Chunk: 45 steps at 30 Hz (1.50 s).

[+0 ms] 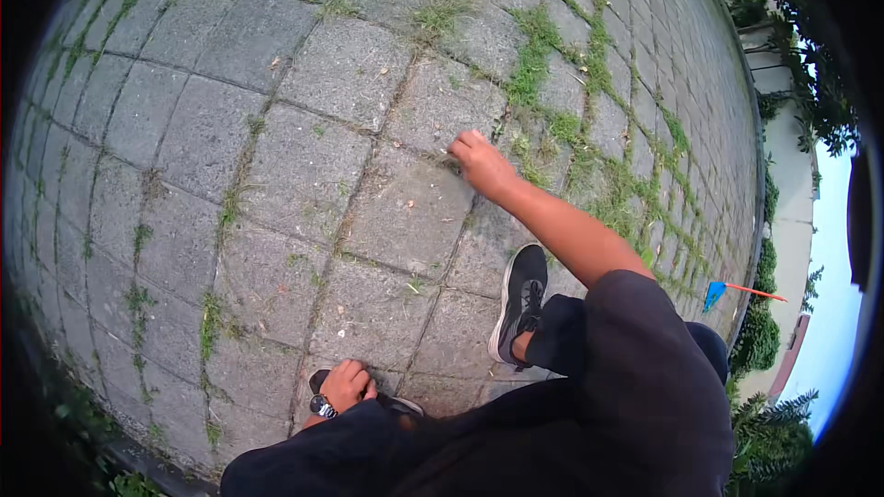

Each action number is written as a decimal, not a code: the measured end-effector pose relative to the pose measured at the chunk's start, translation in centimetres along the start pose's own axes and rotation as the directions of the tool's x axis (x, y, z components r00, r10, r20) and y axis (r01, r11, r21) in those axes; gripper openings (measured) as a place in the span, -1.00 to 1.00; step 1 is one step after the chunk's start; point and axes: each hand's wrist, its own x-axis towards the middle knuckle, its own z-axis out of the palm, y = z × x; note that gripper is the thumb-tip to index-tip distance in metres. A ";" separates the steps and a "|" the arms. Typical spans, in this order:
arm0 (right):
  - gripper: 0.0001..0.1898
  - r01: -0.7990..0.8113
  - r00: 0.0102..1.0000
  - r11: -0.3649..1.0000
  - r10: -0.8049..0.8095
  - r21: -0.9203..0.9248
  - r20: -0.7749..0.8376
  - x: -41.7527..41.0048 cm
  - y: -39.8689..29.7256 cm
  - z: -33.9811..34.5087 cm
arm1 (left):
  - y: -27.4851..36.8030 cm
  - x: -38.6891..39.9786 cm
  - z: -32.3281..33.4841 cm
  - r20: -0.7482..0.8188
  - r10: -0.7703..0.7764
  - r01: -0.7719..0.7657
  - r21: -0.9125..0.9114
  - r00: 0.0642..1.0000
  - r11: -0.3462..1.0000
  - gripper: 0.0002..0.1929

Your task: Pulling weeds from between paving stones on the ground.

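Note:
My right hand reaches out low over the grey stone paving slabs, with its fingers curled and bunched beside a joint between slabs. A dark patch shows below the fingers; whether they hold anything is hidden. A small weed grows just past the hand. My left hand, with a metal-banded wristwatch at the wrist, hangs bent by my leg, in front of a dark shoe. Its fingers are loosely curled and the palm is out of sight. Between my arms stands my other shoe, black with a pale sole.
Grass tufts fill many slab joints, thickest ahead and to the right. Dry leaves lie scattered about. A blue flag with an orange stick stands at the right. Beyond are hedges and a pale wall. Plants border the lower left.

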 end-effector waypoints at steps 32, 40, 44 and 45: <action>-0.46 -0.794 0.604 0.595 0.746 -0.129 -0.279 -26.8 16.7 -9.1 | 2.4 -2.1 -9.5 -0.049 -0.733 0.732 -0.038 0.679 0.680 -0.84; -0.68 -0.312 0.941 0.911 0.335 0.271 -0.042 -25.7 10.6 -1.0 | 5.6 3.0 -12.0 0.065 -0.796 0.797 -0.117 0.602 0.593 -0.83; -0.83 -0.546 0.709 0.791 0.612 0.275 -0.351 -28.6 18.4 -3.9 | 7.5 5.2 -14.1 0.110 -0.825 0.830 -0.148 0.555 0.538 -0.82; -0.88 -0.662 0.557 0.706 0.687 0.252 -0.467 -30.1 21.4 -5.1 | 8.0 5.7 -14.2 0.122 -0.831 0.837 -0.159 0.543 0.524 -0.82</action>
